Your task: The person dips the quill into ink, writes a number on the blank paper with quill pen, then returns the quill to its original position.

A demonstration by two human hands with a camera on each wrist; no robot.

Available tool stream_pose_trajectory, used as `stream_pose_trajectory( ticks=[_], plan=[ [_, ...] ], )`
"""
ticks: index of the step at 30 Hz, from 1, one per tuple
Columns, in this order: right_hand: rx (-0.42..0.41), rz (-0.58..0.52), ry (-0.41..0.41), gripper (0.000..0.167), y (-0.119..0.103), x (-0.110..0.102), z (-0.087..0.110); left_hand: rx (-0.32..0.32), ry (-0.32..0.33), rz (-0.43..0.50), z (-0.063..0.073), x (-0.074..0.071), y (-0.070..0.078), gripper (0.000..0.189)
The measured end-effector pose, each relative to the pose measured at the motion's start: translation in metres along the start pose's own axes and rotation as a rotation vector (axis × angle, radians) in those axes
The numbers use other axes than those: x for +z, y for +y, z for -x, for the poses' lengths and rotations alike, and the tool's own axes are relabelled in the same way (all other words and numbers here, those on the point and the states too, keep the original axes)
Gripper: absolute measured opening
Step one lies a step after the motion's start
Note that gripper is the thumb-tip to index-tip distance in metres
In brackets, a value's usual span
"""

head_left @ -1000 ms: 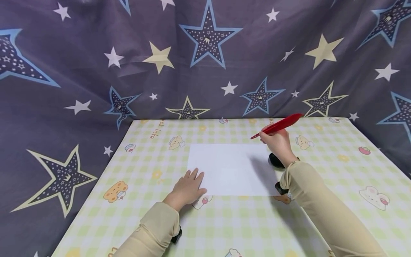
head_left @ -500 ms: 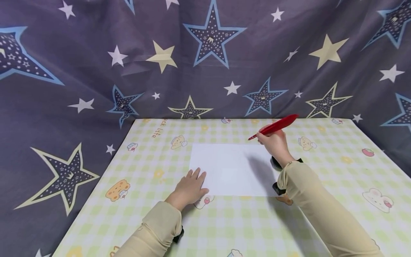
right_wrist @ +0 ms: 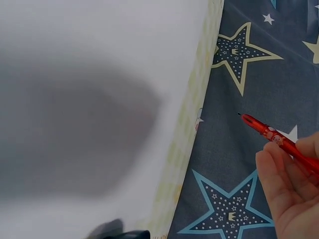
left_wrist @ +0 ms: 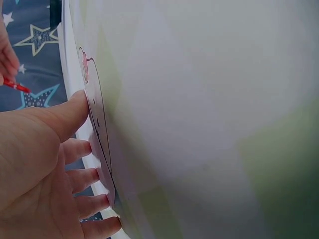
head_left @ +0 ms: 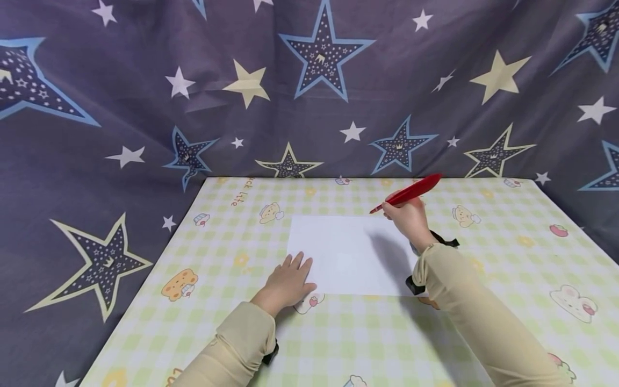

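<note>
A white sheet of paper lies on the table in the head view. My left hand rests at its lower left edge, palm down and fingers spread, with the fingertips on the sheet. My right hand pinches a red feather pen above the paper's upper right part. In the right wrist view the pen barrel sits between thumb and fingers, its dark tip bare and apart from the paper. The red feather rises up and to the right in the head view.
A green-and-white checked tablecloth with cartoon prints covers the table. Behind it hangs a dark curtain with stars. A black wrist device shows under the right wrist, and another black piece under the left cuff.
My right hand with the feather pen has moved slightly left and down, relative to the paper. The whole view has shifted a little. My left hand stays in place on the sheet.
</note>
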State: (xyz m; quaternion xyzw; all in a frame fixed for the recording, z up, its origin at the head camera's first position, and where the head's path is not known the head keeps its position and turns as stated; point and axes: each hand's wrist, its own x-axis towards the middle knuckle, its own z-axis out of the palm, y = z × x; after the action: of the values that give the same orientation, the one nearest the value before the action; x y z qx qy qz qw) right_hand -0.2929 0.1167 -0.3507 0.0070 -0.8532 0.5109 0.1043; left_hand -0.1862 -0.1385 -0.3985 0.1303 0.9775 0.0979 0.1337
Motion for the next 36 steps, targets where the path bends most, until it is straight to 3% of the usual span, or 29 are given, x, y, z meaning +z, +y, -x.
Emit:
stream_pose_trajectory(
  ticks=[6, 15, 36],
  plan=[
    [0.066, -0.008, -0.035, 0.019, -0.002, 0.005, 0.000, -0.003, -0.001, -0.002, -0.001, 0.000, 0.000, 0.058],
    [0.007, 0.042, -0.018, 0.014, 0.003, 0.011, -0.001, -0.011, -0.008, -0.012, -0.002, 0.002, -0.002, 0.058],
    [0.031, 0.049, -0.036, 0.013, 0.010, 0.026, -0.004, -0.012, -0.008, -0.009, 0.000, -0.001, -0.001, 0.058]
  ],
)
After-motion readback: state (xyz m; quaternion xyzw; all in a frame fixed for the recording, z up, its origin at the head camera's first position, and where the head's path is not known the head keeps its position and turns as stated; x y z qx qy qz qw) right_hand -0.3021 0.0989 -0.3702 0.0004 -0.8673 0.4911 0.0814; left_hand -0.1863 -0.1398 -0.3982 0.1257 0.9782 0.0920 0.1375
